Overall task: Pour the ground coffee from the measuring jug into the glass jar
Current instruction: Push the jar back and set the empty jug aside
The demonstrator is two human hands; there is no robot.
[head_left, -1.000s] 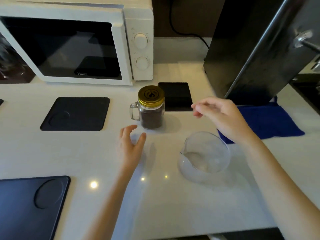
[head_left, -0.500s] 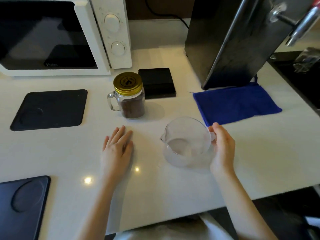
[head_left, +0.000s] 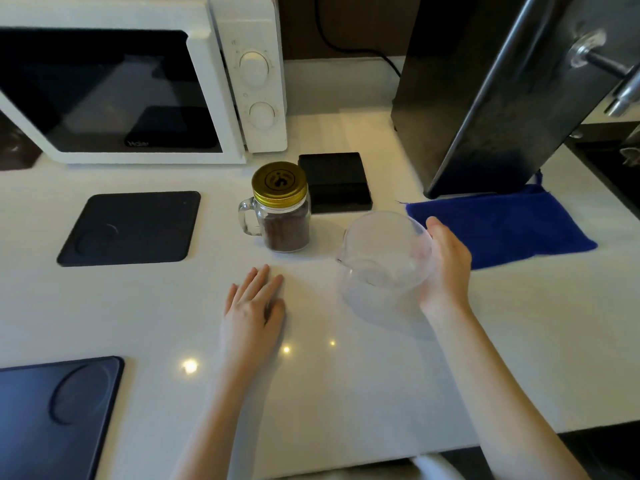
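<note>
Since half a second earlier, the measuring jug [head_left: 384, 258] had tipped, its spout lowered toward the left and its base seemingly raised off the counter [head_left: 346, 393], though clear glass and blur made contact hard to judge. Right hand [head_left: 446, 268]: curled around the jug's right side, thumb at the rim; fingers and the jug's handle hidden behind palm and glass. Jug contents: none could be made out. Left hand [head_left: 254, 306]: flat on the counter, fingers together, holding nothing. Glass jar [head_left: 281, 211]: upright just left of the jug and apart from it, gold lid on, dark grounds filling its lower part, handle at left. Behind it, a black block [head_left: 335, 181]. Blue cloth [head_left: 502, 226]: partly tucked under a dark machine [head_left: 485, 91], itself cut off at top. Microwave [head_left: 138, 91], dark mat [head_left: 130, 228] and tray [head_left: 52, 414]: cropped or partly out of view at left.
</note>
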